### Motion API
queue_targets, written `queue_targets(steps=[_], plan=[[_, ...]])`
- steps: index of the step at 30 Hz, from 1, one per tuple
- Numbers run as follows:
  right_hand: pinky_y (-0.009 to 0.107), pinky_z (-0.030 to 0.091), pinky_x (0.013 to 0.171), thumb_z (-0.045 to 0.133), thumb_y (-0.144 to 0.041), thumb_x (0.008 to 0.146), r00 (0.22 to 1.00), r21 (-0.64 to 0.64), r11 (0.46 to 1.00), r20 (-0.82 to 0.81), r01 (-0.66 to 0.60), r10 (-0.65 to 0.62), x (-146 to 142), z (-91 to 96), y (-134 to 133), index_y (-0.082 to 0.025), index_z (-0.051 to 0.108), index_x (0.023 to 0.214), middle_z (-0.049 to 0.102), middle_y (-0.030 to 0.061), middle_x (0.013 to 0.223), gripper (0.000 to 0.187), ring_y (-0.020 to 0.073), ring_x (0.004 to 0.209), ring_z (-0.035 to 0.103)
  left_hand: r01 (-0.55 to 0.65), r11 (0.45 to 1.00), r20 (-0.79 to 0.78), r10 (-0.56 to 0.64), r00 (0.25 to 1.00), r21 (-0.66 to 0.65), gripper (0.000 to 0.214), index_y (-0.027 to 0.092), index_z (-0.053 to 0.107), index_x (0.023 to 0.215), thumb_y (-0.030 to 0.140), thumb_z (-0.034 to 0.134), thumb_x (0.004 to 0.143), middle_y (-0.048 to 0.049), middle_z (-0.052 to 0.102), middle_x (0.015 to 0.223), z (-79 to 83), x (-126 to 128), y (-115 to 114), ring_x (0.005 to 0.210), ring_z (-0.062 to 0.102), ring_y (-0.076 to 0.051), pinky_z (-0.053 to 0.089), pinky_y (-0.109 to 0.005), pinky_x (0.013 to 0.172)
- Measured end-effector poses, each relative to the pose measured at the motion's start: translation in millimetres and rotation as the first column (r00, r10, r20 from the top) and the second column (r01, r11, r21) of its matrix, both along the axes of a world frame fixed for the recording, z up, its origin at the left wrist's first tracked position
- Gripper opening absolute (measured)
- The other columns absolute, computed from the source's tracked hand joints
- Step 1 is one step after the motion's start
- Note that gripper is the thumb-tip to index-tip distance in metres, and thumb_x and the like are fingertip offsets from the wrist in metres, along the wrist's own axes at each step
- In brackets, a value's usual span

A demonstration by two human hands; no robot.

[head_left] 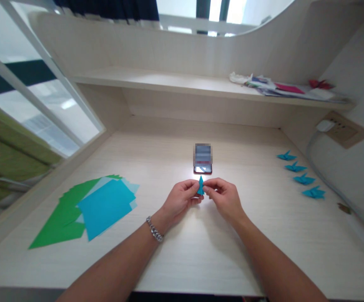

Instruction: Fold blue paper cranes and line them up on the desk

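Note:
A small piece of folded blue origami paper (201, 186) is held up between my two hands, its narrow point toward the back of the desk. My left hand (183, 196) pinches its left side between thumb and fingers, with a chain bracelet on that wrist. On the right side, my right hand (223, 195) grips the paper's edge with thumb and forefinger. Just behind the paper lies a phone (202, 170), its screen lit and partly blurred out. Fingers cover part of the folds.
Blue paper sheets (108, 207) and green paper sheets (62, 216) lie fanned at left. Several blue origami cranes (304, 179) form a row at right, near a white cable (315, 163) plugged into a wall socket (347, 129). A shelf (169, 84) overhangs the desk's back, with papers (282, 89) on it.

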State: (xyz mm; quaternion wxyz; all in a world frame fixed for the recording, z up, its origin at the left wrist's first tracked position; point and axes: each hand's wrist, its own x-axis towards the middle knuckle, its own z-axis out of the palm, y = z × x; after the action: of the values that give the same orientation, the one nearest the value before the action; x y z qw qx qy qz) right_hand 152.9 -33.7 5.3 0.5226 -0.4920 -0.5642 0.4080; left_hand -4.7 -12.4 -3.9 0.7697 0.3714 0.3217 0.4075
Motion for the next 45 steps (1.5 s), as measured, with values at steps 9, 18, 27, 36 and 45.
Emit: queue_targets(steps=[9, 18, 27, 36, 45], plan=[[0.028, 0.051, 0.064, 0.068, -0.022, 0.076, 0.995, 0.030, 0.998, 0.085, 0.052, -0.054, 0, 2.7, -1, -0.018, 0.073, 0.085, 0.070, 0.0046, 0.082, 0.011, 0.0174, 0.072, 0.064, -0.022, 0.998, -0.073, 0.027, 0.997, 0.059, 0.025, 0.012, 0.066, 0.086, 0.035, 0.072, 0.078, -0.0046, 0.062, 0.081, 1.5, 2, -1, 0.068, 0.059, -0.012, 0.047, -0.026, 0.066], [0.027, 0.051, 0.062, 0.068, -0.017, 0.077, 0.988, 0.122, 0.990, 0.131, 0.065, -0.081, 1, 5.0, -2, -0.021, 0.073, 0.088, 0.067, 0.0032, 0.084, 0.013, 0.0149, 0.070, 0.061, -0.001, 0.997, -0.129, 0.012, 0.992, 0.082, 0.025, 0.012, 0.069, 0.079, 0.035, 0.075, 0.074, -0.0034, 0.061, 0.075, -2.3, 1, 0, 0.066, 0.055, -0.012, 0.044, -0.024, 0.062], [0.028, 0.050, 0.063, 0.069, -0.014, 0.077, 0.978, 0.172, 0.985, 0.204, 0.012, -0.048, 5, 9.3, -3, -0.023, 0.073, 0.091, 0.067, 0.0034, 0.086, 0.017, 0.0161, 0.073, 0.062, 0.058, 0.996, -0.152, -0.047, 0.987, 0.066, 0.028, 0.011, 0.068, 0.072, 0.037, 0.077, 0.071, -0.0022, 0.058, 0.068, -4.3, -3, 2, 0.061, 0.053, -0.012, 0.040, -0.025, 0.058], [0.028, 0.050, 0.064, 0.068, -0.015, 0.078, 0.968, 0.225, 0.974, 0.247, -0.018, -0.039, 7, 8.8, -3, -0.023, 0.072, 0.092, 0.069, 0.0036, 0.087, 0.016, 0.0160, 0.073, 0.063, 0.114, 0.991, -0.120, -0.105, 0.987, 0.066, 0.028, 0.011, 0.067, 0.072, 0.037, 0.077, 0.070, -0.0016, 0.057, 0.068, -0.2, -5, 3, 0.061, 0.052, -0.011, 0.041, -0.025, 0.057], [0.029, 0.051, 0.062, 0.063, -0.020, 0.082, 0.926, 0.301, 0.953, 0.368, -0.037, -0.080, 7, 7.0, -3, -0.022, 0.069, 0.083, 0.068, 0.0030, 0.080, 0.007, 0.0158, 0.068, 0.061, 0.037, 0.998, -0.112, -0.032, 0.993, 0.043, 0.024, 0.014, 0.070, 0.082, 0.031, 0.079, 0.069, -0.0045, 0.064, 0.077, -0.3, -4, 2, 0.070, 0.059, -0.014, 0.046, -0.027, 0.065]])
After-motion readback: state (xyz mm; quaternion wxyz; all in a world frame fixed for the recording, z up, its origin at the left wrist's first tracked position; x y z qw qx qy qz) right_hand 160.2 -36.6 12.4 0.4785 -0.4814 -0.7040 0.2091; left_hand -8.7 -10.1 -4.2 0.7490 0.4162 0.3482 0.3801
